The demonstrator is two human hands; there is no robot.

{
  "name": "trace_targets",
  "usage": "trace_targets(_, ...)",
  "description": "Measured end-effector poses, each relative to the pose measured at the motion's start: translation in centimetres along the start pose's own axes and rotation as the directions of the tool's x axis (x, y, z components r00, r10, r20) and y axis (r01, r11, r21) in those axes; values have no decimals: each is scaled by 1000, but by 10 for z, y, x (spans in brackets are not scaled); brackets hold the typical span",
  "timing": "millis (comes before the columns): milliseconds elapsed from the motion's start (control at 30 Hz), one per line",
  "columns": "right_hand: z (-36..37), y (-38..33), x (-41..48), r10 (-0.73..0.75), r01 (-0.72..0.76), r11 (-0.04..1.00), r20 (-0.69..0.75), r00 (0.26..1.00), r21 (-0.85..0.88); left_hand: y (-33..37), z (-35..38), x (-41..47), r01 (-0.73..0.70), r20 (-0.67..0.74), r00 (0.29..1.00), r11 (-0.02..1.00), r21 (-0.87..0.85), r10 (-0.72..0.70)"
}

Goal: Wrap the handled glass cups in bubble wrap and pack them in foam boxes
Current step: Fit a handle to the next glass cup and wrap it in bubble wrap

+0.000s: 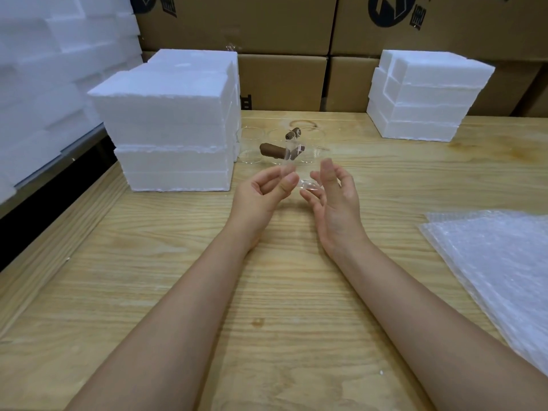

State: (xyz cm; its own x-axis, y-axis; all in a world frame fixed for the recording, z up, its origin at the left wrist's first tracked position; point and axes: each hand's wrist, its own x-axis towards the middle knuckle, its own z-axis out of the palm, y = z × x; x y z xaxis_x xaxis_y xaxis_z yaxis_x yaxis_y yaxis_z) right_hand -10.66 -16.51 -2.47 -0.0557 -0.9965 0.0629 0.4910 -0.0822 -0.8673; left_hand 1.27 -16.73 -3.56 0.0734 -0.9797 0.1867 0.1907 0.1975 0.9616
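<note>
Fingers: your left-hand fingers (292,180) are curled in, with thumb and forefinger pinching the wall of a clear glass cup with a brown stub handle (307,185). Your right-hand fingers (327,170) are loosely spread and nearly straight, palm turned towards the cup, lower fingertips at its base. Contact there is hard to confirm through clear glass.

The cup is off the table, tilted, between the two sets of fingertips. Its handle appears to point away past the left fingertips.

- Just beyond the fingertips: a cluster of further clear glass cups (252,146) stands bare on the pale wooden table (267,292).
- Left of the left fingers, near: a tall stack of white foam boxes (172,120), all closed.
- Beyond the right fingers, well apart: a smaller stack of white foam blocks (424,96).
- Right of the right fingers and closer to you: a pile of clear bubble wrap sheets (498,262), lying flat.

Progress, as a judgement: early. No wrapped cup shows and no box stands open. You cannot tell whether the closed boxes already hold anything. Left to do: wrap this cup, box it, then repeat for the cluster.
</note>
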Motion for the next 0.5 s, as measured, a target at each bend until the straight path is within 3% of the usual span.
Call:
trace_targets(200,0,3,0,-2,0,998,35,999,68,-3,1,0,-40,51,998,998,53,37)
trace_targets(333,-4,-1,2,54,-72,977,93,994,201,-1,1,-1,-32,68,997,999,10,31)
trace_targets(500,-5,-1,1,98,-122,970,121,988,209,4,0,-2,14,115,993,999,-53,-8)
